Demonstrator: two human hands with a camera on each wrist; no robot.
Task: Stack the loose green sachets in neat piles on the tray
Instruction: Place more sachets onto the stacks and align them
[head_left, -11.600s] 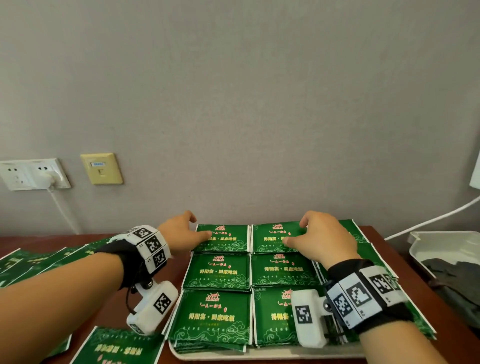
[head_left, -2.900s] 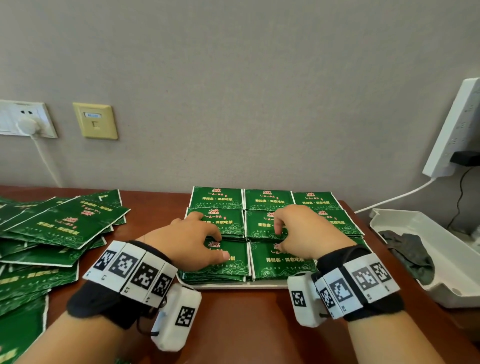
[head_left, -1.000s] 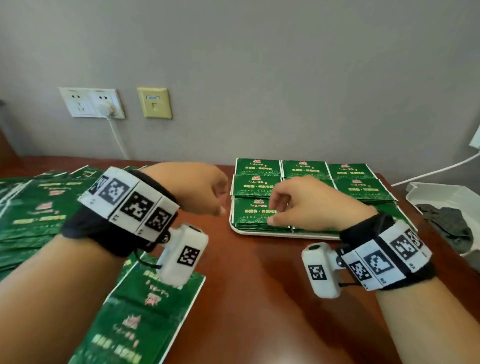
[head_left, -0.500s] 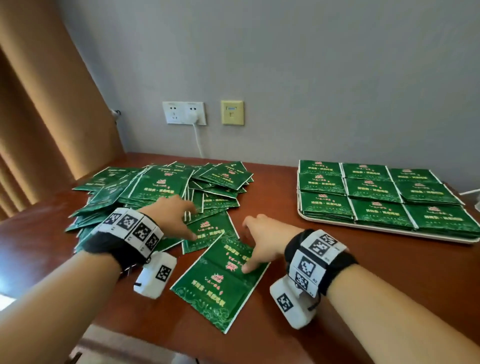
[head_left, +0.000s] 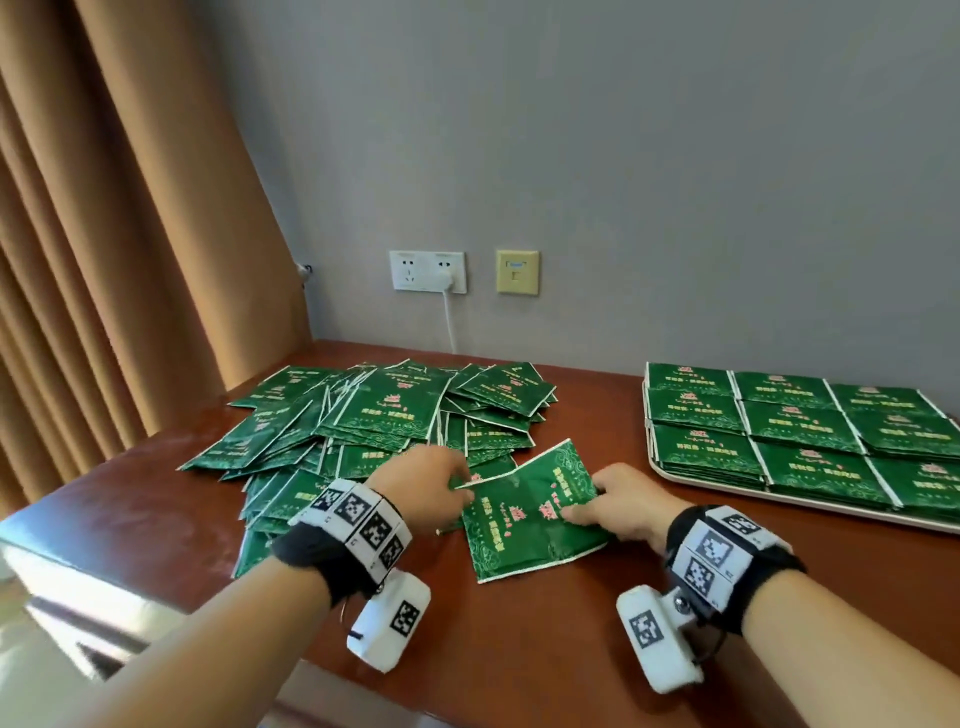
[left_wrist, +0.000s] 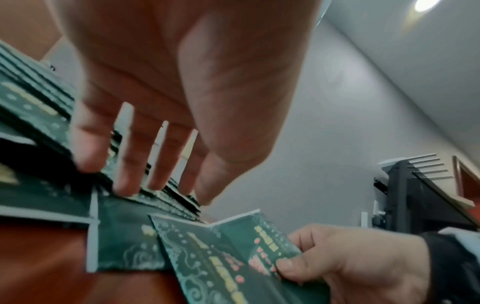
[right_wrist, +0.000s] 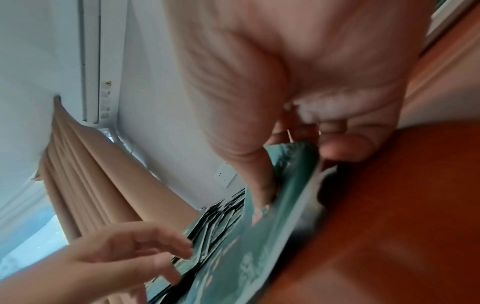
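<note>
A loose heap of green sachets (head_left: 374, 415) covers the left half of the brown table. To the right, the white tray (head_left: 727, 492) holds neat sachet piles (head_left: 800, 441) in rows. My right hand (head_left: 582, 506) pinches a green sachet (head_left: 524, 514) by its right edge, with the thumb (left_wrist: 288, 267) on top and the fingers beneath. This sachet is tilted up off the table, and a second one may overlap it. My left hand (head_left: 457, 486) hovers at the heap's near edge with straight fingers (left_wrist: 124, 181) and holds nothing. In the right wrist view the held sachet (right_wrist: 285, 195) is blurred.
The table edge (head_left: 156, 587) runs close on my left, with a tan curtain (head_left: 104, 260) beyond it. A wall socket with a white cable (head_left: 447, 322) sits behind the heap. Bare brown wood (head_left: 597, 405) separates the heap from the tray.
My right hand was pressing flat on a sachet; now it pinches it and has tilted it up. My left hand has moved right, toward that sachet. Earlier, both hands left the tray.
</note>
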